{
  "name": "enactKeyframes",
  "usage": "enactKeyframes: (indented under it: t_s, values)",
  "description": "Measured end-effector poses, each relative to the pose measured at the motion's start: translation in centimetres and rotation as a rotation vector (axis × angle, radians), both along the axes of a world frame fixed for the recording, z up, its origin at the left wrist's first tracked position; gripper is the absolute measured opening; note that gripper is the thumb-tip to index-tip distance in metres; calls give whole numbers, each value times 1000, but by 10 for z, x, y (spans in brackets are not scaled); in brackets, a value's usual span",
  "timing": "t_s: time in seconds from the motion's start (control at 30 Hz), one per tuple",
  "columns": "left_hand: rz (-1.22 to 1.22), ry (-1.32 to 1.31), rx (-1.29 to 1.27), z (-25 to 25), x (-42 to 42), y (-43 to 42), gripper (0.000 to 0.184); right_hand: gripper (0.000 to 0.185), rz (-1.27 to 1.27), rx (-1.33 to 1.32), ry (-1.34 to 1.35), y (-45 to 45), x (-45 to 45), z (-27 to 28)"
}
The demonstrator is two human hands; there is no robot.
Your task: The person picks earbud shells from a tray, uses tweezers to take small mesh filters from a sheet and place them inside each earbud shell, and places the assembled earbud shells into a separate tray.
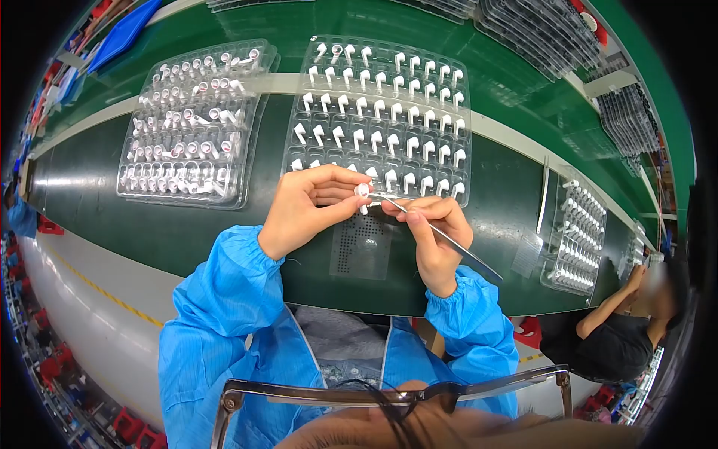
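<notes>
Between thumb and fingertips, my left hand point(315, 203) pinches a small white earbud shell point(363, 191), its round end facing up. My right hand point(436, 236) is closed around metal tweezers point(465, 252), whose tip reaches the earbud shell from the right. Whether the tip holds a small part is too fine to tell. Below both hands, a clear sheet with small black dots point(362, 253) lies on the dark green table. Just beyond my hands is a clear plastic tray point(388, 66) with rows of white earbud shells.
To the left stands a stack of clear trays point(241, 176) holding white earbud parts. Another filled tray point(577, 238) sits at the right, near a co-worker in a dark shirt point(609, 340). Stacked trays point(535, 34) and a blue bin point(123, 34) are farther back.
</notes>
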State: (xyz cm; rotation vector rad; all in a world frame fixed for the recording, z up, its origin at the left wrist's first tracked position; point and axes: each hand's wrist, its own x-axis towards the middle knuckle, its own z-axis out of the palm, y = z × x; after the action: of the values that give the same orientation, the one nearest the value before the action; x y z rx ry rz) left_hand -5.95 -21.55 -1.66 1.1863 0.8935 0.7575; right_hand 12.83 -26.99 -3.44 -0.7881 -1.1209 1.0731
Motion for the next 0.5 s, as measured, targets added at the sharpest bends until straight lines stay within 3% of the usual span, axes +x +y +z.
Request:
enactKeyframes:
  t_s: [0.5]
  values:
    - [0,4,86,-3,1,0,25,9,-9,-91,-36,-1,-2,5]
